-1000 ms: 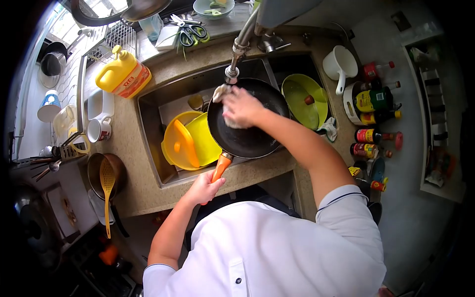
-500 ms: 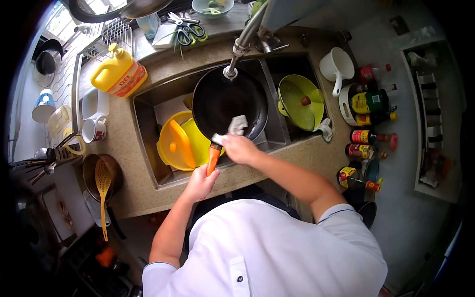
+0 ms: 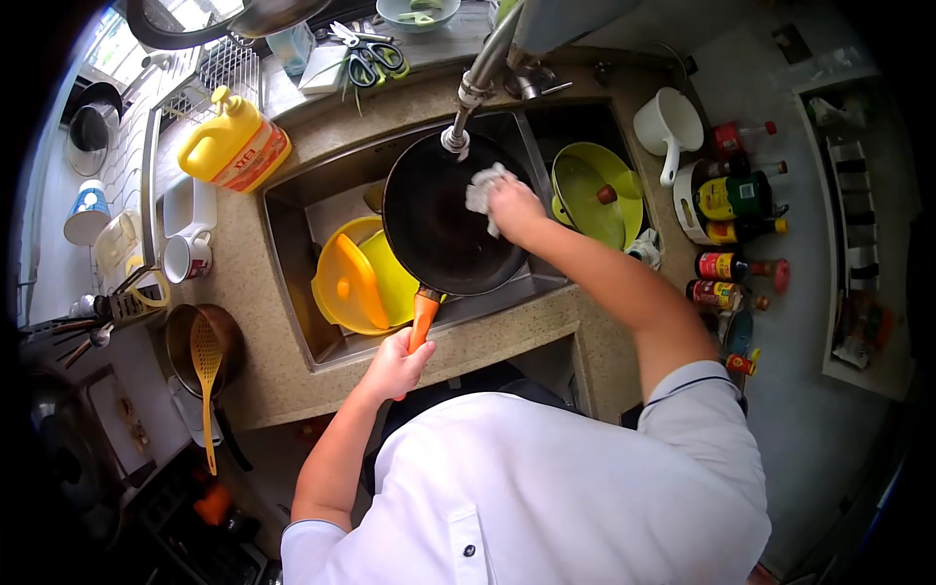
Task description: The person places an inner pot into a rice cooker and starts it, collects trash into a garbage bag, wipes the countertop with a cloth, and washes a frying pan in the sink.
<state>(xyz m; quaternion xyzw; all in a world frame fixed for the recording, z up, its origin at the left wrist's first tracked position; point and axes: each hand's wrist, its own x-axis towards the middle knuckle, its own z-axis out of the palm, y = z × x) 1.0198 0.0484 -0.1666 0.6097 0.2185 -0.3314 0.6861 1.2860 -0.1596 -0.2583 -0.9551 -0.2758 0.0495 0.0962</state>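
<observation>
The right arm [image 3: 634, 302] reaches out across the bench, bent at the elbow, its forearm slanting over the sink's near edge. The left arm [image 3: 336, 458] is held nearer the body, its forearm angled up toward the sink. The left hand [image 3: 395, 365] has its grip closed around the orange handle [image 3: 423, 320] of a dark frying pan [image 3: 439, 229], thumb along the side. The right hand [image 3: 517, 211] has its grip closed on a crumpled white cloth [image 3: 482, 189], against the pan's inner face near the right side.

The speckled bench [image 3: 268, 380] curves around a two-bowl metal sink [image 3: 336, 207]. The pan lies over the larger bowl, handle toward the person, beneath the tap [image 3: 470, 93]. Left of it in that bowl sits a yellow basin [image 3: 330, 314] with an orange piece [image 3: 359, 283] inside; a green basin [image 3: 582, 180] leans in the smaller bowl. On the bench stand a yellow jug [image 3: 230, 146] at the left and a white dipper [image 3: 669, 119] at the right, with a row of bottles [image 3: 733, 198] beyond, and a mug [image 3: 187, 256] below the jug.

The lower left corner is too dark to read. A round pan [image 3: 185, 27] is cut off at the top. The frying pan's underside is hidden, so whether it touches the sink cannot be told. The right fingertips are covered by the cloth.
</observation>
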